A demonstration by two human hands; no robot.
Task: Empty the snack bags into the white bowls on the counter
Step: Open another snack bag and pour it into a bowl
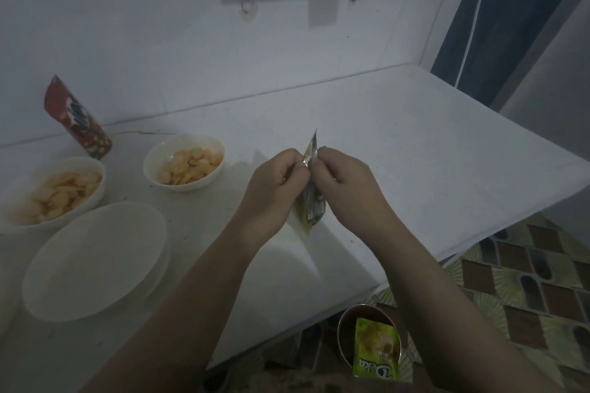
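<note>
Both hands, the left hand and the right hand, pinch the top of a green snack bag held above the counter, right of the empty white bowl. A sudden tear could scatter snacks outside it.

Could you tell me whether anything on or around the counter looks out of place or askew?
Two things stand out. The red snack bag at the back left leans against the wall rather than standing straight. Below the counter's front edge, a green bag sticks out of a round bin on the floor, hanging over its rim.
</note>
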